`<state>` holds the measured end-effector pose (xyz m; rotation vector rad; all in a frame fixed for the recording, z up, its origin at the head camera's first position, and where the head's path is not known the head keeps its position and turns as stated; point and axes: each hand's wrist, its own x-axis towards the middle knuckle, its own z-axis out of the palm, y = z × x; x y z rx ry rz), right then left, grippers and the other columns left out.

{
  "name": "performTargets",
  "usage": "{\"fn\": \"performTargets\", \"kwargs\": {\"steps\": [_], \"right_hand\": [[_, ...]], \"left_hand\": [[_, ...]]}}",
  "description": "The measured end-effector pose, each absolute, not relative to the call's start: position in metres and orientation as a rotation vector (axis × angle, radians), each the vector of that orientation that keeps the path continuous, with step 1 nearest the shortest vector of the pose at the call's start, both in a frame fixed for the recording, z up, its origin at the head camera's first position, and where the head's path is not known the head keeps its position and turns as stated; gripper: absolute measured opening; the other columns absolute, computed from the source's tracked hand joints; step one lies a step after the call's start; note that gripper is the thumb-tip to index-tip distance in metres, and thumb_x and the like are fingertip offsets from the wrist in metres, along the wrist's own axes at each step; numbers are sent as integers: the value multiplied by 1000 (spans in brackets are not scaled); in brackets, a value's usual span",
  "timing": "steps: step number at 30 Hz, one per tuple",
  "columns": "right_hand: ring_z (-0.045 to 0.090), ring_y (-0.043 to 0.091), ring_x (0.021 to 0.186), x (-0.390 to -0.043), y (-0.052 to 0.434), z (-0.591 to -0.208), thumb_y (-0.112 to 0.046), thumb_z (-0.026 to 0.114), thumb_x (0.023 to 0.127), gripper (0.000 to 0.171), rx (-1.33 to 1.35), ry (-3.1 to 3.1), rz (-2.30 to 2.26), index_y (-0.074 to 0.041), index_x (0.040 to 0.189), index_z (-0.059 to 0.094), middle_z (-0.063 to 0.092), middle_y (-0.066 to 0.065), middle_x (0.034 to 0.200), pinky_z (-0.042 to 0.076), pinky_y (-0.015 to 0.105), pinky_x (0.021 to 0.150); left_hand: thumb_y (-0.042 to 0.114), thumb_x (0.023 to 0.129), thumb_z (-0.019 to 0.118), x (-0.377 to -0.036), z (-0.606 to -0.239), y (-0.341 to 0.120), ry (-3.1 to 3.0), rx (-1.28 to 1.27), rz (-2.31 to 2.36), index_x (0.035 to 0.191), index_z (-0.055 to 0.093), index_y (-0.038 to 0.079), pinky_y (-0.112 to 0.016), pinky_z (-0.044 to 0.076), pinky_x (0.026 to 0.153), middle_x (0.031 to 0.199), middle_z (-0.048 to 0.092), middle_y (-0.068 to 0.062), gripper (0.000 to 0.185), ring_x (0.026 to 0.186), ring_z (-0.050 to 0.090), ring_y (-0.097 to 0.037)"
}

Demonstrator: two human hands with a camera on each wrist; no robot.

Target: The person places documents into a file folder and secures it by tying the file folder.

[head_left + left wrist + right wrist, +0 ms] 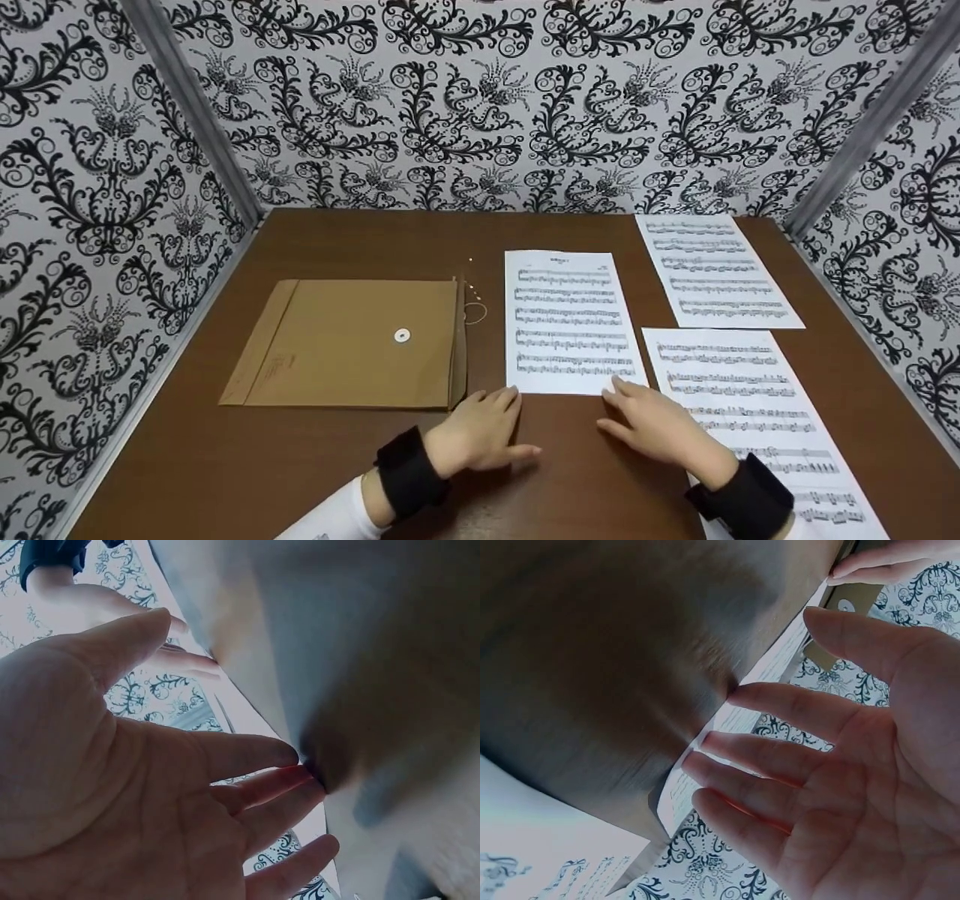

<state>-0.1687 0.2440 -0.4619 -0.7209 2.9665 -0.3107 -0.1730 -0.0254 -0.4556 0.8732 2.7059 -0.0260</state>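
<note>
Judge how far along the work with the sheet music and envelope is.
Done: nothing packed; the brown paper envelope lies flat. In hand: left hand and right hand touch the middle white sheet of music at its near edge. Left: two more white music sheets lie loose.

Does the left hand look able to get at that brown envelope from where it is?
Probably yes. The left hand lies open on the table just off the brown envelope, at its near right corner, with only bare tabletop between them. The middle music sheet lies to its other side.
</note>
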Motion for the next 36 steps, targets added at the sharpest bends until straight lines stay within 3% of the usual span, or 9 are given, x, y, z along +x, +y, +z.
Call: {"fn": "performTargets", "kwargs": {"steps": [18, 30, 36], "right_hand": [[63, 50, 123, -142, 244, -453, -38, 63, 99, 52, -689, 2848, -344, 7, 125, 68, 60, 37, 136, 50, 62, 102], [64, 49, 121, -133, 245, -453, -40, 63, 99, 51, -704, 2820, -354, 6, 122, 71, 63, 34, 135, 50, 61, 101], [67, 46, 117, -135, 248, -450, -40, 63, 99, 49, -733, 2820, -372, 3, 120, 72, 67, 29, 130, 52, 60, 98]], "left_hand": [[68, 99, 45, -147, -446, -33, 2648, 948, -83, 153, 48, 11, -38, 44, 119, 159, 49, -4, 78, 146, 50, -17], [66, 98, 51, -135, -443, -38, 2645, 964, -24, 149, 52, 12, -45, 41, 120, 154, 53, -1, 75, 140, 55, -18], [63, 97, 55, -138, -443, -41, 2629, 967, 63, 150, 52, 12, -42, 44, 119, 154, 52, -3, 73, 140, 55, -22]]}}
